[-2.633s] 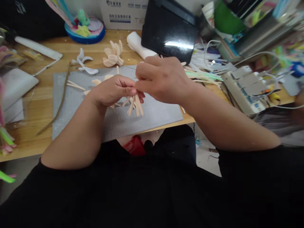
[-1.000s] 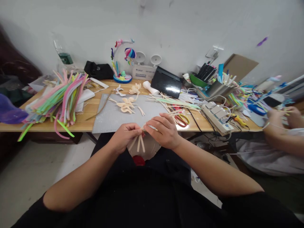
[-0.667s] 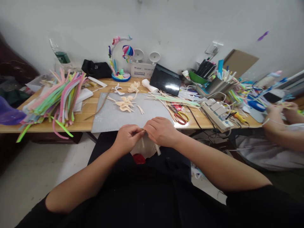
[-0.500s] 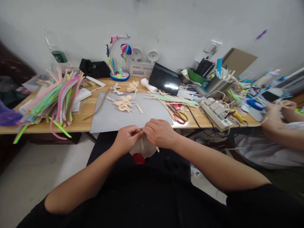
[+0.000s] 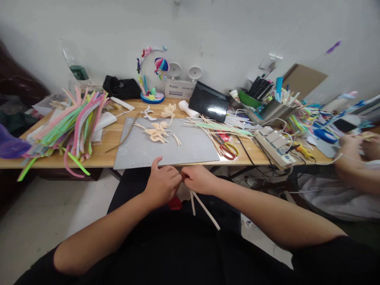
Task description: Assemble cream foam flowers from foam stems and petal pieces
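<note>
Head view — right hand [image 5: 199, 179] clenched on pale strips [image 5: 206, 211], left hand [image 5: 164, 183] beside it, grip hidden

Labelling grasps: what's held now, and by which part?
Two pale strips, by their upper part, in the grip of the right hand; lower ends stick out below. Left hand: can't tell.

The strips [image 5: 206, 210] are cream, the mat [image 5: 197, 146] grey, the ornament [image 5: 161, 64] striped.

The bare left forearm [image 5: 109, 227] and right forearm [image 5: 264, 204] slant forward and inward. The left grip [image 5: 164, 182] raises its thumb [image 5: 156, 162], its fingers [image 5: 173, 176] curled toward the right grip [image 5: 198, 179], a loose fist, back upward; they seem to touch, though the fingertips are partly hidden.
</note>
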Motion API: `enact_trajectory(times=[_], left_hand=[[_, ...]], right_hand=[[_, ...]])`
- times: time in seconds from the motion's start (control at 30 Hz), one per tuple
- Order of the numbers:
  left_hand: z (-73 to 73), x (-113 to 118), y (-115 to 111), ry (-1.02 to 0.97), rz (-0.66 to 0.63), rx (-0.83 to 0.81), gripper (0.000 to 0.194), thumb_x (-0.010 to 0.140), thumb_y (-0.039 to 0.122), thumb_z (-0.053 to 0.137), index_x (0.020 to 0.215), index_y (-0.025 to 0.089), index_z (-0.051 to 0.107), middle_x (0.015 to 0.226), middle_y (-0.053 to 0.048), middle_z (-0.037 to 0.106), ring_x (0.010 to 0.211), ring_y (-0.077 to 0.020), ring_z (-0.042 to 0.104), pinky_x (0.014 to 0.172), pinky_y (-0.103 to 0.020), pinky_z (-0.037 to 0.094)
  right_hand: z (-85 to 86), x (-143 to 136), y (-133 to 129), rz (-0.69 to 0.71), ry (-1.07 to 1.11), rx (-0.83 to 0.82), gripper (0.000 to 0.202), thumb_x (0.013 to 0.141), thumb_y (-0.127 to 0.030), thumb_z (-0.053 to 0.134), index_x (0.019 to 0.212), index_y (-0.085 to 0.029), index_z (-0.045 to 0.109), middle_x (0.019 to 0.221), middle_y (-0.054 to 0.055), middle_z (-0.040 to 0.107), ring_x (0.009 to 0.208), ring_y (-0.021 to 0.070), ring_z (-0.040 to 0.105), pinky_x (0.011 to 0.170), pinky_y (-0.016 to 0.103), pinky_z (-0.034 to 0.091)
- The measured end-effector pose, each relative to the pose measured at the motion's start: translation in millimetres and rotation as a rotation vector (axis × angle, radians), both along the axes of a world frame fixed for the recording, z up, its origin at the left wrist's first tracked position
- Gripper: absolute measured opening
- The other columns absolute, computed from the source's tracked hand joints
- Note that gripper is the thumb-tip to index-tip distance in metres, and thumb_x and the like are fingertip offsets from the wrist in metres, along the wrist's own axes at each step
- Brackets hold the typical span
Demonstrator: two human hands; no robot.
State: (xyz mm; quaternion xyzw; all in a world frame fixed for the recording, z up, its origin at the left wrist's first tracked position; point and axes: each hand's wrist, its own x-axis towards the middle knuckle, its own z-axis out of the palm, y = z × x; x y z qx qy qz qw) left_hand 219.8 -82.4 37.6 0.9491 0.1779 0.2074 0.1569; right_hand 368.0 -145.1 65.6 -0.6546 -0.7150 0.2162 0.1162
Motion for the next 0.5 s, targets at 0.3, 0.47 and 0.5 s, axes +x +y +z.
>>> enact_trajectory(times=[0.3,0.47,0.5], left_hand=[[-8.9,-0.9,26.9,-0.134,0.049,-0.328,0.012,0.072,0.024,0.051,0.068,0.022,0.061,0.075,-0.001,0.063,0.081,-0.017,0.054,0.095,-0.046,0.02],[-11.9,9.0,22.4,-0.276,0.182,-1.039,0.021,0.07,0.035,0.055,0.064,0.015,0.058,0.058,0.001,0.054,0.056,-0.0105,0.046,0.056,-0.024,0.036],[-11.6,10.3,20.2,-0.301,0.173,-1.15,0.021,0.068,0.034,0.056,0.062,0.014,0.057,0.057,0.002,0.052,0.054,-0.0092,0.045,0.053,-0.022,0.034]], right_hand=[[-16.2,11.0,10.6,-0.29,0.947,-0.23,0.009,0.071,-0.021,0.046,0.069,-0.015,0.053,0.054,-0.003,0.053,0.041,0.0055,0.044,0.043,0.019,0.038],[-6.9,20.2,9.2,0.077,0.52,0.443,0.016,0.077,-0.018,0.047,0.085,-0.015,0.061,0.077,0.005,0.062,0.072,0.0106,0.056,0.068,0.026,0.046],[-6.1,19.8,8.2,0.158,0.465,0.513,0.017,0.078,-0.016,0.046,0.086,-0.015,0.061,0.08,0.006,0.062,0.076,0.0113,0.057,0.07,0.027,0.047]])
